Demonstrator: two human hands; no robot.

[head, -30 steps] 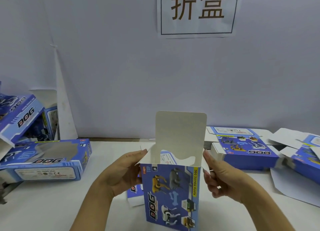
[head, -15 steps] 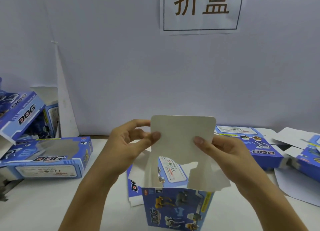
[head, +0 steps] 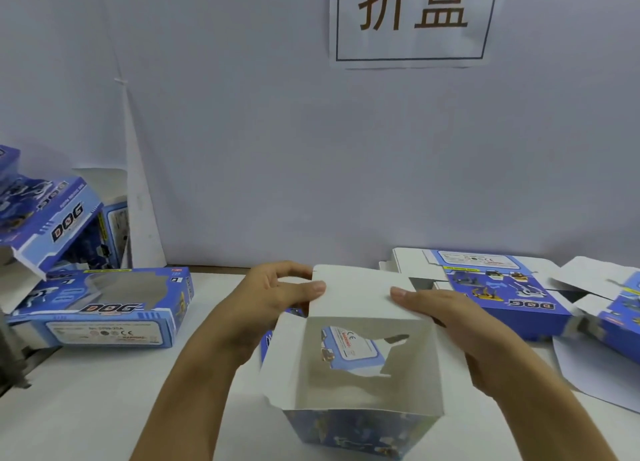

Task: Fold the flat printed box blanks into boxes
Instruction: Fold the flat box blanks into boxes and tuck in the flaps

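I hold a half-formed blue printed box (head: 349, 426) upright before me, its open white inside facing up. Its white top flap (head: 356, 296) is bent toward me over the opening. My left hand (head: 273, 304) pinches the flap's left edge, thumb on top and fingers behind. My right hand (head: 446, 325) grips the flap's right edge and the box's right wall. A side flap (head: 277, 360) sticks out on the left. Through the box's window cutout, a blue blank (head: 349, 351) shows lying underneath on the table.
A folded blue box (head: 104, 308) lies at the left with more boxes (head: 52, 218) piled behind it. Flat blanks (head: 495, 287) and further blanks (head: 616, 308) lie at the right. The white table (head: 86, 408) meets a pale wall bearing a paper sign (head: 412, 17).
The top flap stood upright a second ago; both hands rose to take it and have bent it down toward me. The box has tipped so that its inside shows.
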